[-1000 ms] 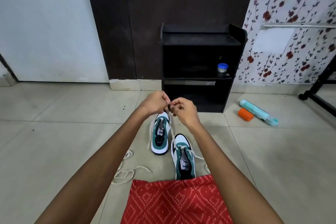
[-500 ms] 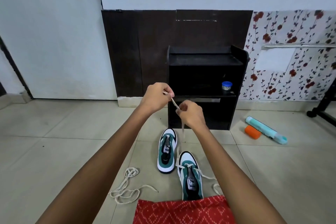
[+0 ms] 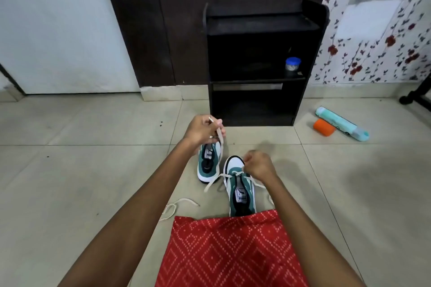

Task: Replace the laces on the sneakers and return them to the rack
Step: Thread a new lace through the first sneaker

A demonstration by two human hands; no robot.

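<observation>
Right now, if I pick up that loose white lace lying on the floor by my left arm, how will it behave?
Probably floppy: the loose lace lies in slack curls on the tile, and the held lace droops limp from your left hand. It looks thin, so likely very light. It shouldn't roll, but its loops may tangle.

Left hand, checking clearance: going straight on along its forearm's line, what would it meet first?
Probably the rack, low down; the left hand, pinching the lace, points there, but depth is unclear.

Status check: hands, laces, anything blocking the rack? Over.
Left hand holds white lace raised; right hand pinches it at near sneaker. Far sneaker shows no lace. Nothing blocks rack; spare lace on floor.
</observation>
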